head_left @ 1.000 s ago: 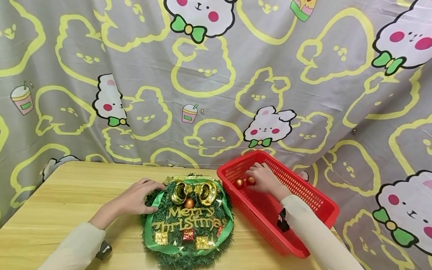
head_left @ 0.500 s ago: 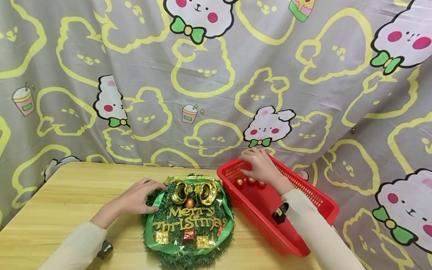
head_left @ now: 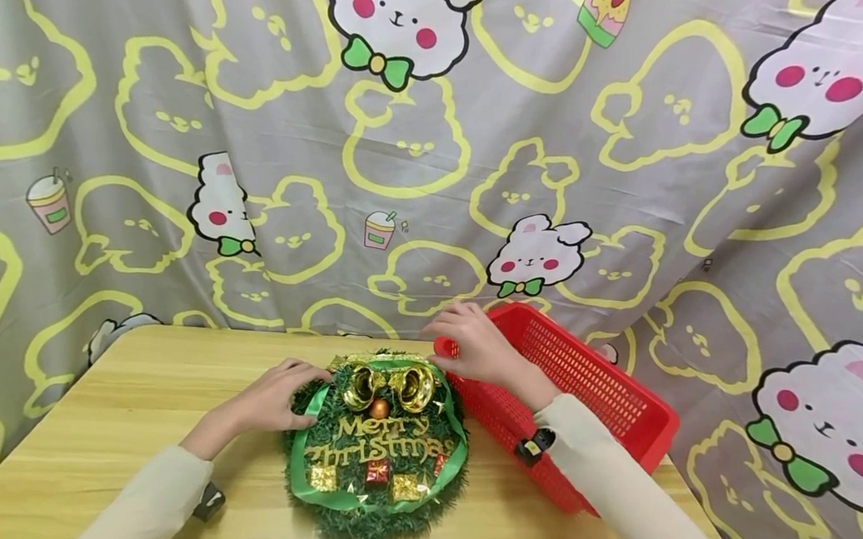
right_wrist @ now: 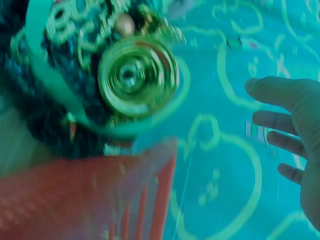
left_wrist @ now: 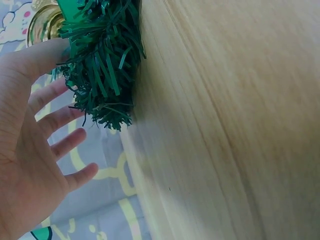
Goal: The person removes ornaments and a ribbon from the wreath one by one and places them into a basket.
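Observation:
A green tinsel Christmas wreath (head_left: 429, 415) lies flat on the table, bearing gold bells (head_left: 416, 388), a copper ball (head_left: 379, 409), gold "Merry Christmas" lettering (head_left: 382, 441) and green ribbon (head_left: 454, 463). At its left edge rests my left hand (head_left: 270, 398), thumb and fingers apart around the tinsel (left_wrist: 102, 65). My right hand (head_left: 474, 348) hovers over the left end of a red plastic basket (head_left: 583, 364). The right wrist view shows this hand (right_wrist: 305, 130) with fingers loosely extended and nothing between them. Hand and arm hide the basket's left inside.
The wooden table (head_left: 145, 391) extends left of the wreath. Right of the wreath, the basket stands at an angle, its corner close to the tinsel. A patterned curtain (head_left: 435, 211) hangs behind the table. Black straps with small devices (head_left: 535, 446) sit on both wrists.
My right hand has lifted from the balls in the basket and moved left to the basket's end, towards the wreath. The balls are now hidden. My left hand and the wreath stay put.

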A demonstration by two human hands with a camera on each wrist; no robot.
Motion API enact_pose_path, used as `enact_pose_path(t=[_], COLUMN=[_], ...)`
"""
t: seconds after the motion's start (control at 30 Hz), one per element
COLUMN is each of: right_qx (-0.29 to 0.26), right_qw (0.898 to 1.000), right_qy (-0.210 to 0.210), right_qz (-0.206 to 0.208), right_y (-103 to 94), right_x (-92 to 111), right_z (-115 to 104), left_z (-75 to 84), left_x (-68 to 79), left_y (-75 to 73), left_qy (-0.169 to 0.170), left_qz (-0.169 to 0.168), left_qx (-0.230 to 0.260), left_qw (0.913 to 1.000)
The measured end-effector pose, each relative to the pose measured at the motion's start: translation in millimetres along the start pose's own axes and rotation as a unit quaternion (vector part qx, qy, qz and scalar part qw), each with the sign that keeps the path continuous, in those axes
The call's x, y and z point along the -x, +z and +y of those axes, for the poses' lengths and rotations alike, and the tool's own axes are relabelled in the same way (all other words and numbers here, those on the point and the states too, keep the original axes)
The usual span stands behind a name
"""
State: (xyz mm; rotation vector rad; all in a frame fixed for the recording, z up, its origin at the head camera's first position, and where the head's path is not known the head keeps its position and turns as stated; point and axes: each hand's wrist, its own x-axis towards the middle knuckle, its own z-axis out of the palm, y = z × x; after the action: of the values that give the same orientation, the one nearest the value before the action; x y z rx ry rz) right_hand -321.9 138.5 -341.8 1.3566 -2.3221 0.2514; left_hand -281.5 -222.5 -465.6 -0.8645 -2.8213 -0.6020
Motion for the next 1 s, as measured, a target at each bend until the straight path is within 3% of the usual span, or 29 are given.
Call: enact_pose_path(t=[0.3,0.67,1.0], right_qx=[0.015,0.034,0.059], right_qw=[0.996,0.991,0.984], right_qy=[-0.078,-0.114,-0.129], right_qz=[-0.037,-0.06,-0.104], right_y=[24.3,54.5,68.6], right_x=[-7.5,-7.2,-7.2], right_z=[-29.9,-40.3,-47.2], left_z=[0.2,2.1,1.4], left_x=[-1.0,0.0,-0.9], left_y=[0.7,-2.0,-1.4], left_qy=[0.004,-0.003,-0.005], left_qz=[-0.004,-0.005,-0.007], left_qx=[-0.002,0.0,0.005], left_qw=[1.0,1.0,0.9999])
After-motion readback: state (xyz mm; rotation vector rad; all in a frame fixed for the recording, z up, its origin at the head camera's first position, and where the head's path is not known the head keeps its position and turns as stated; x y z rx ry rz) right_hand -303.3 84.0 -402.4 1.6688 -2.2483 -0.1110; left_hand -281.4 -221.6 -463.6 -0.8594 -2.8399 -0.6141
